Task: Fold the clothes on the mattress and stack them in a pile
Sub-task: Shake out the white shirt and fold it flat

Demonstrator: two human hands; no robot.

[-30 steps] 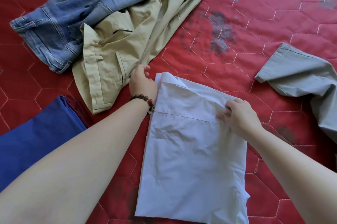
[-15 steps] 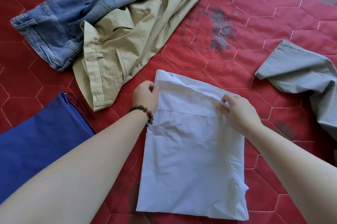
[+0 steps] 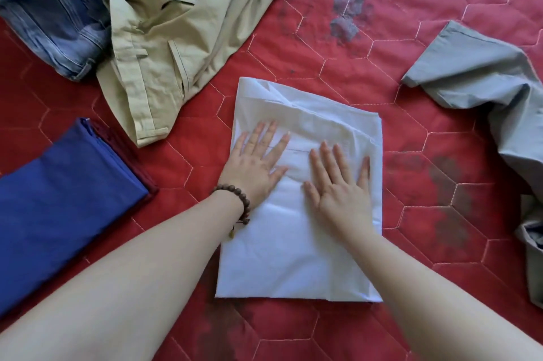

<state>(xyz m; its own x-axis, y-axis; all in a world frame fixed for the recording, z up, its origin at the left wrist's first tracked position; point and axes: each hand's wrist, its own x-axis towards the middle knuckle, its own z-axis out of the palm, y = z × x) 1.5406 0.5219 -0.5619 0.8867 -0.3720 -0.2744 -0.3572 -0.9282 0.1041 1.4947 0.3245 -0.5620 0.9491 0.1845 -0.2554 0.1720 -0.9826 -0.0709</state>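
A white garment lies folded into a rectangle in the middle of the red quilted mattress. My left hand, with a bead bracelet at the wrist, rests flat on its left side, fingers spread. My right hand presses flat on it just to the right. Neither hand grips the cloth. A folded blue garment lies at the left on top of a dark red one. Unfolded khaki trousers and blue jeans lie heaped at the top left.
A crumpled grey garment sprawls along the right edge. Bare red mattress with grey stains shows at the top centre and around the white garment.
Both hands let go of the white garment's far edge after folding it toward me. They now lie flat on the shorter folded garment.
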